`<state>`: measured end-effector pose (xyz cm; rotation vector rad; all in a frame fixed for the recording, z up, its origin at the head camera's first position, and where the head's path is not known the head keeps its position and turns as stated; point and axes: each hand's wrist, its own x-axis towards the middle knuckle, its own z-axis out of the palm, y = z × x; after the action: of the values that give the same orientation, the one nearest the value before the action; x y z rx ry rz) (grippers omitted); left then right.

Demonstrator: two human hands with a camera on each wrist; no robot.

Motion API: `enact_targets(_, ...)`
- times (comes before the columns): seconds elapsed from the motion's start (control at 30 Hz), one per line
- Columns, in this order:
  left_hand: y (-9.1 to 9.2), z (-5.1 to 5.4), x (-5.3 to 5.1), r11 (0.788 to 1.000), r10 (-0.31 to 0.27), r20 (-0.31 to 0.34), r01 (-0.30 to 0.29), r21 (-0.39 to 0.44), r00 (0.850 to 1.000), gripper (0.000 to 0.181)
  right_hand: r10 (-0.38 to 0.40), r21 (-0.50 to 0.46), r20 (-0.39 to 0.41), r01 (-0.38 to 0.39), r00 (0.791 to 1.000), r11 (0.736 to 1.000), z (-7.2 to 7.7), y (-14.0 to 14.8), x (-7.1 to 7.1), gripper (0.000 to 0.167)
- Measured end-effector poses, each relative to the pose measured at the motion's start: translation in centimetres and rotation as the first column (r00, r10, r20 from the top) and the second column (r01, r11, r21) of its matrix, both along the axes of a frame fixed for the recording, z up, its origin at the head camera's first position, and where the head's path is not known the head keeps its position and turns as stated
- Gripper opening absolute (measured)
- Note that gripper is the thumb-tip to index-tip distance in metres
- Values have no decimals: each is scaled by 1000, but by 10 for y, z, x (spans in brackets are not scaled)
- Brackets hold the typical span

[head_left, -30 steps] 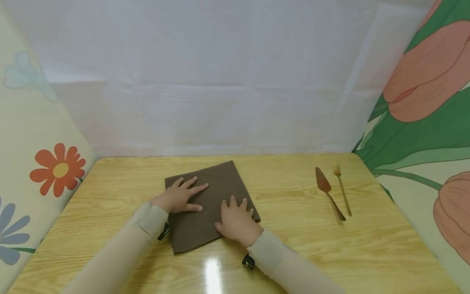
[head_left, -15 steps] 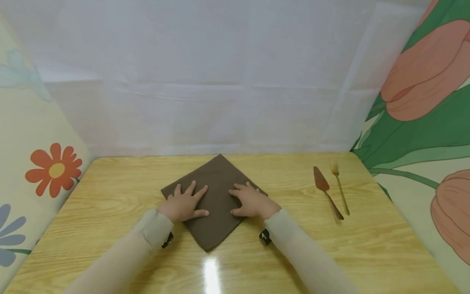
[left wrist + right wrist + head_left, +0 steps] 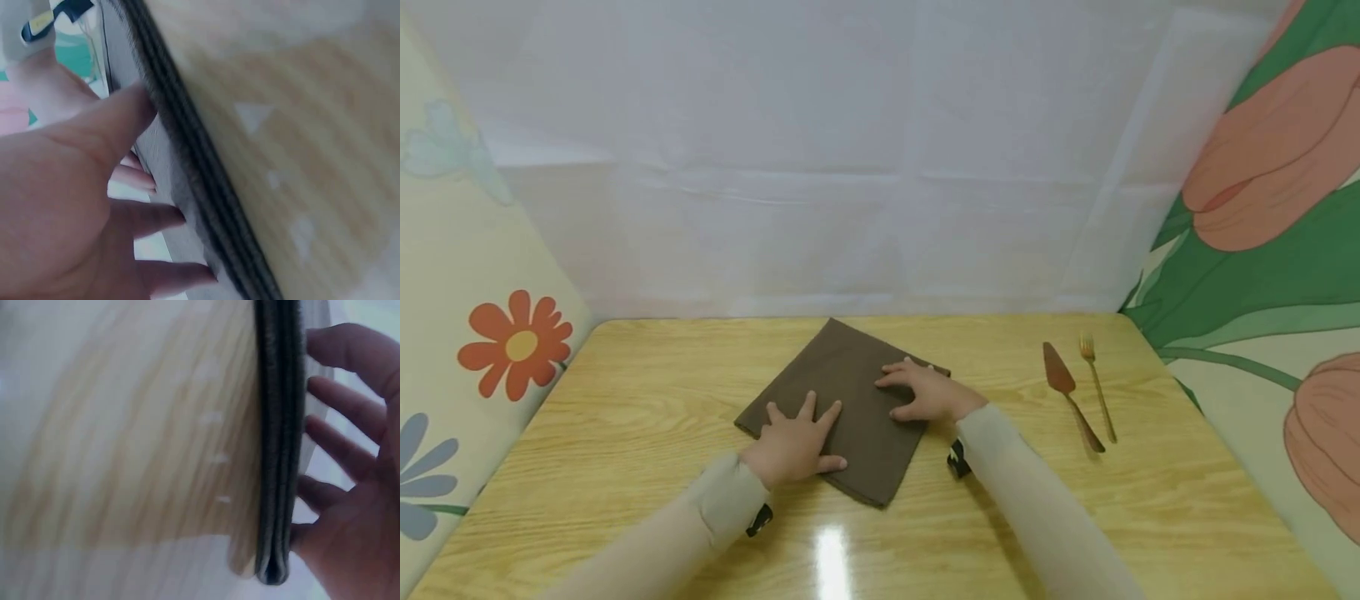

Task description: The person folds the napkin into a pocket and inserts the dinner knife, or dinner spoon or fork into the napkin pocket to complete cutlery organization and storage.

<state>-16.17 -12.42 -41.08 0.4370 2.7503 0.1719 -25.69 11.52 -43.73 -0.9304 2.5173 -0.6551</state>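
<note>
A folded dark brown cloth [image 3: 865, 433] lies flat and turned at an angle on the table. My left hand [image 3: 790, 446] rests on its near left side with the fingers spread. Toward its right corner, my right hand [image 3: 928, 392] touches the top with fingers slightly bent. In the left wrist view, the edge of the cloth [image 3: 187, 150] shows several stacked layers under my fingertips. The right wrist view has the layered cloth edge [image 3: 278, 437] with a rounded fold at its lower end, and my right fingertips meet its upper face.
To the right on the wood-grain table [image 3: 647, 375] lie a cake server [image 3: 1063, 379] and a gold fork [image 3: 1097, 383], side by side. A white sheet [image 3: 850, 167] hangs behind the table. Flower-patterned panels [image 3: 1247, 333] stand at both sides.
The cloth has turned counterclockwise on the table under my hands. My left hand has moved nearer and to the right, while my right hand has moved farther away and to the right.
</note>
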Motion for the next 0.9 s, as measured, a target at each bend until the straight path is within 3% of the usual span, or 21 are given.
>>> enact_targets(0.17, -1, -6, 1, 999, 25, -36, -24, 32, 999, 82, 31, 21, -22, -30, 999, 999, -5, 4, -2, 55)
enact_targets(0.33, -16, -7, -12, 990, -56, -59, 63, 124, 997, 75, 13, 101, -81, -5, 997, 995, -4, 0, 7, 56)
enact_targets(0.53, -37, -14, -37, 947, -188, -60, 197, 252, 980, 84, -107, 216, -75, 120, 991, 969, 5, -14, 36, 64)
enact_targets(0.73, -54, -21, -54, 914, -217, -36, 216, 342, 975, 91, -111, 301, -49, 121, 993, 946, 13, -34, 74, 83)
enact_targets(0.9, -58, -20, -56, 916, -244, -42, 244, 317, 969, 92, -123, 340, -85, 144, 989, 929, 14, -44, 87, 90)
